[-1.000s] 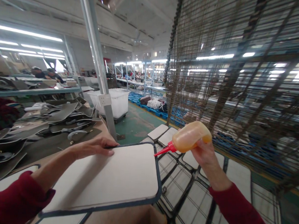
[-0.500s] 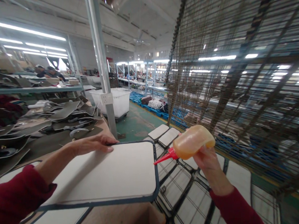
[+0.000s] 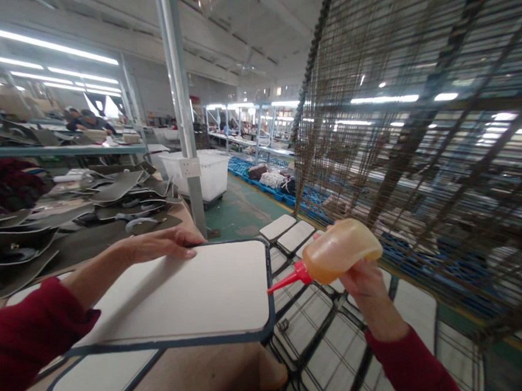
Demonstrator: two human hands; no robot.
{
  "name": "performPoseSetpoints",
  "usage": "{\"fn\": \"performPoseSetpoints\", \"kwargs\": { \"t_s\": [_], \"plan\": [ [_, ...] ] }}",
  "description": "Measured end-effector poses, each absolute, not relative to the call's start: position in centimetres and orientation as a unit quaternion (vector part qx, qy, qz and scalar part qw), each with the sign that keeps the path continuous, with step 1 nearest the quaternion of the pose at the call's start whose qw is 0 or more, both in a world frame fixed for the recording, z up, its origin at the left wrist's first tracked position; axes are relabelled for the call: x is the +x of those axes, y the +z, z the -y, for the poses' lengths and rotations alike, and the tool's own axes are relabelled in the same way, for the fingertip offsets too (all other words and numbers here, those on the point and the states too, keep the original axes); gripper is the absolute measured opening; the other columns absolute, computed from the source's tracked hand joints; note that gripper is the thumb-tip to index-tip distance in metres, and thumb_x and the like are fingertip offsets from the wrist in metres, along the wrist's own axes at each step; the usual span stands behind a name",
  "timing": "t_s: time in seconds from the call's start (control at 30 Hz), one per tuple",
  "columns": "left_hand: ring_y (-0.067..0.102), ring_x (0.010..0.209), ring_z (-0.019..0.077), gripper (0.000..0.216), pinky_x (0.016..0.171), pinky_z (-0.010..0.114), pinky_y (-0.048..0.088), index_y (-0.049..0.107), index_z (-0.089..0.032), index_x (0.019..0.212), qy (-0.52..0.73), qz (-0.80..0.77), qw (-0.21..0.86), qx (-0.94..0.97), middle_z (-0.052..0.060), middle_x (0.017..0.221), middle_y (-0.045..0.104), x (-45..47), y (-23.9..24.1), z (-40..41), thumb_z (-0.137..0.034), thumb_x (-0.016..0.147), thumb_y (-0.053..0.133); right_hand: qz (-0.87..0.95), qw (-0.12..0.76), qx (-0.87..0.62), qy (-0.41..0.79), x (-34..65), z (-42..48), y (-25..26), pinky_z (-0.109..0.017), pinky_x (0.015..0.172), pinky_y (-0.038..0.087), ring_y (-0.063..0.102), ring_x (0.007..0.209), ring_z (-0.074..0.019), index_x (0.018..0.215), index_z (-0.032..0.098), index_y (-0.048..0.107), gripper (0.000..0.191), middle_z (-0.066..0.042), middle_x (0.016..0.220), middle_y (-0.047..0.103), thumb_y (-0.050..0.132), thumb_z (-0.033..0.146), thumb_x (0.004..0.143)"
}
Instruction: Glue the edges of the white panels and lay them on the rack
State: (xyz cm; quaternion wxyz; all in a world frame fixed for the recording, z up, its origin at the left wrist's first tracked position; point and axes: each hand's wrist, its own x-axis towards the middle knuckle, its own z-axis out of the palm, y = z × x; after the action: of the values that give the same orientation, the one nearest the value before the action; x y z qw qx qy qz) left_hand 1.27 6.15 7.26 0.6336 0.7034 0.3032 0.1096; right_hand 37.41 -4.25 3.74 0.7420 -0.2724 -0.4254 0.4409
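Note:
A white rectangular panel with a dark blue border (image 3: 196,294) lies on the brown worktable (image 3: 188,383). My left hand (image 3: 160,244) rests flat on the panel's far left edge, fingers stretched out. My right hand (image 3: 363,283) grips an amber squeeze bottle (image 3: 339,251) tipped sideways. Its red nozzle (image 3: 286,280) points at the panel's right edge, close to the border. Both arms wear dark red sleeves.
Another bordered panel (image 3: 100,385) lies nearer me. More panels (image 3: 290,232) rest on a wire rack (image 3: 336,338) below right. Tall wire racks (image 3: 417,139) stand to the right. Dark leather pieces (image 3: 68,219) pile at left. A metal post (image 3: 183,112) and white bin (image 3: 206,172) stand beyond; people work far left.
The bottle's nozzle has dipped slightly and come closer to the panel's right edge. My left hand stays on the panel. The view has shifted a little.

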Motion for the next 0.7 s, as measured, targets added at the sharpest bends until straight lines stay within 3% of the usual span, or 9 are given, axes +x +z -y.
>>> {"fn": "performPoseSetpoints", "kwargs": {
  "t_s": [0.4,0.7],
  "plan": [
    [0.066,0.087,0.0283,0.043,0.076,0.031,0.05,0.072,-0.007,0.106,0.121,-0.328,0.654,0.67,0.01,0.09,0.076,0.9,6.9,-5.7,-0.035,0.074,0.072,0.43,0.743,-0.275,0.433,37.6,4.8,3.2,-0.064,0.102,0.04,0.06,0.115,-0.0386,0.11,0.027,0.066,0.07,-0.01,0.105,0.074,0.087,0.044,0.046],
    [0.067,0.084,0.0248,0.043,0.073,0.027,0.049,0.066,-0.01,0.119,0.139,-0.344,0.645,0.669,0.009,0.097,0.075,-0.7,4.7,-6.4,-0.032,0.082,0.064,0.436,0.757,-0.272,0.404,37.5,5.3,2.5,-0.063,0.104,0.038,0.06,0.116,-0.0374,0.107,0.027,0.068,0.062,-0.009,0.103,0.074,0.087,0.041,0.051]
  ]
}}
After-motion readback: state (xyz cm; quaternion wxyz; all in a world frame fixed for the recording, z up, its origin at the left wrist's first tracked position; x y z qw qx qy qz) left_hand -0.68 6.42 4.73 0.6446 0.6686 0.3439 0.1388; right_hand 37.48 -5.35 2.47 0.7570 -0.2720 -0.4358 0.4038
